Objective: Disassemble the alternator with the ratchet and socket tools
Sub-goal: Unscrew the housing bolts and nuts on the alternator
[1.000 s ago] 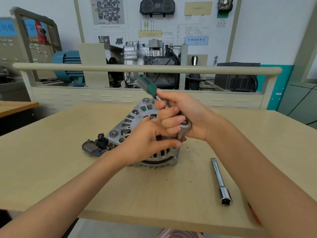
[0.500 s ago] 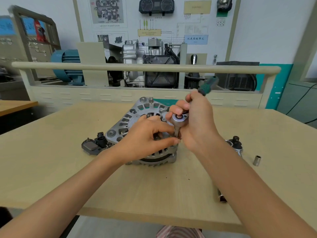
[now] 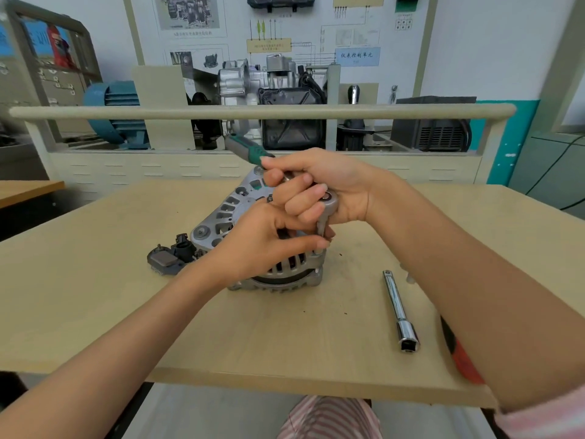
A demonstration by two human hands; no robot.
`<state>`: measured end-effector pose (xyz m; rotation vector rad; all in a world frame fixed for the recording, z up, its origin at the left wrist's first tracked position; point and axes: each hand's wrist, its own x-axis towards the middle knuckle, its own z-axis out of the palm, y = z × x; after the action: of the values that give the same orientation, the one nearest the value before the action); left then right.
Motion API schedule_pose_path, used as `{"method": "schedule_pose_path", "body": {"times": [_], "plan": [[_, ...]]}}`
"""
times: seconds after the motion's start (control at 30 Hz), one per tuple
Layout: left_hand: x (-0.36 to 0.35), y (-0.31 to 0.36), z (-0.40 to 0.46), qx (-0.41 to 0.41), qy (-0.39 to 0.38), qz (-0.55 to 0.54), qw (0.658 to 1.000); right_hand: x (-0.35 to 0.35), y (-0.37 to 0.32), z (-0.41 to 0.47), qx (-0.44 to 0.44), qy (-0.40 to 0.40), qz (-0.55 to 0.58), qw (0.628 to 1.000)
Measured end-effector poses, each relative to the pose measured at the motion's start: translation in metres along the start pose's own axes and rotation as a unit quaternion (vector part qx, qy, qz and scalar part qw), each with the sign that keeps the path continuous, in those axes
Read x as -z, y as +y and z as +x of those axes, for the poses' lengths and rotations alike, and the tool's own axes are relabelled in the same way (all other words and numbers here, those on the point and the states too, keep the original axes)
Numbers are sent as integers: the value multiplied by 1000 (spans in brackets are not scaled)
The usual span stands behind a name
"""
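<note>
I see the alternator (image 3: pixel 253 236) in the middle of the table (image 3: pixel 95 312), resting on its toothed edge, slotted face tilted up toward the camera. The right hand (image 3: pixel 319 188) is curled around the ratchet (image 3: pixel 327 202) near its head. The ratchet's long axis runs from the head above the alternator's right side up and away to the left, and its green handle (image 3: pixel 245 148) points toward the far left. The left hand (image 3: pixel 269 245) lies over the alternator's near side, thumb and fingers pinching the socket (image 3: pixel 321 226) under the ratchet head. Left of the alternator lies a dark plastic part (image 3: pixel 169 258), touching it. To its right, well apart, lies a chrome extension bar (image 3: pixel 399 308), square end nearest me.
</note>
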<state>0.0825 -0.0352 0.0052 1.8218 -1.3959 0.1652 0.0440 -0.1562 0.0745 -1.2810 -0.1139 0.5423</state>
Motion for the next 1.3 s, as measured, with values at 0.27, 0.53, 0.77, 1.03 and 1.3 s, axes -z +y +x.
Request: {"method": "schedule_pose_path", "body": {"times": [0.27, 0.53, 0.77, 1.03, 1.3], "plan": [[-5, 2, 0, -13, 22, 31, 999, -9, 23, -16, 173, 109, 42, 978], [-4, 0, -2, -8, 39, 10, 999, -22, 48, -11, 443, 360, 303, 763], [-2, 0, -2, 6, 25, 12, 1000, -21, 41, -14, 401, 332, 310, 795], [-3, 1, 0, 29, 21, -5, 999, -11, 3, 0, 137, 231, -45, 962], [-1, -2, -2, 15, 9, -34, 999, -5, -5, 4, -13, 20, -63, 998]]}}
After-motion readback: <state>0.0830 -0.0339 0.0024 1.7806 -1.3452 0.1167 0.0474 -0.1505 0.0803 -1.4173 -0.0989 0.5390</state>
